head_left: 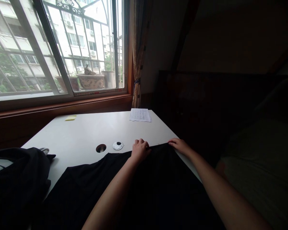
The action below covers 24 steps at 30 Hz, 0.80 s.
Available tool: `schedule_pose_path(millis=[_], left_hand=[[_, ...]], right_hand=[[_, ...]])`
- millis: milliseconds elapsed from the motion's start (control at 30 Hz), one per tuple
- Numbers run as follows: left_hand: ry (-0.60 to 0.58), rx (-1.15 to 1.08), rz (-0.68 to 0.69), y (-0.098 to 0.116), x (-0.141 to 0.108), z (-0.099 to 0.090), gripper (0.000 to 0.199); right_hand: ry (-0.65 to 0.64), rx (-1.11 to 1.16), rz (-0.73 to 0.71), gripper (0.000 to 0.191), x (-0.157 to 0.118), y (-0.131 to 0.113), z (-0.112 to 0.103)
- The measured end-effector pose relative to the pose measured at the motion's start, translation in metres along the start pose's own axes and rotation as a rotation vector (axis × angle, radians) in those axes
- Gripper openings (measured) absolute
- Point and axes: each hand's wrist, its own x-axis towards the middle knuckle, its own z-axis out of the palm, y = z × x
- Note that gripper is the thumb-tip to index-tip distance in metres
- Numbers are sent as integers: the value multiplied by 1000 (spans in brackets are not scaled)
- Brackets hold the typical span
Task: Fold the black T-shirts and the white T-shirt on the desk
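A large black piece of cloth, perhaps a garment, is spread over the near part of the white table. Its kind is too dark to make out. My left hand has its fingers curled on the cloth's far edge, near the middle. Further right, my right hand pinches the same edge close to the table's right side. Between the two hands the edge runs fairly straight; left of them it lies in loose, uneven folds.
Another dark cloth bundle lies on the table's left side. Two round cable holes, one open and one with a silver ring, sit beyond the cloth. Papers and yellow notes lie near the back edge, below a window.
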Motion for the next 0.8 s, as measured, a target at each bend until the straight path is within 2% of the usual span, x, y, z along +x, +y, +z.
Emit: schedule_pose_path(millis=[167,400,567,800], left_hand=[[-54,27,61,-3,5,-10,16],[-84,116,141,-5,20,-23,22],[-55,178,151,-6,19,-12,18],[23,209,71,-10,14,4,17]], right_hand=[[-30,-27,14,25,5,-5,-2],[-39,-84,5,17,13,-13,-1],[32,-117,48,13,12,-15,11],[235,-139,194,10,8,-9,32]])
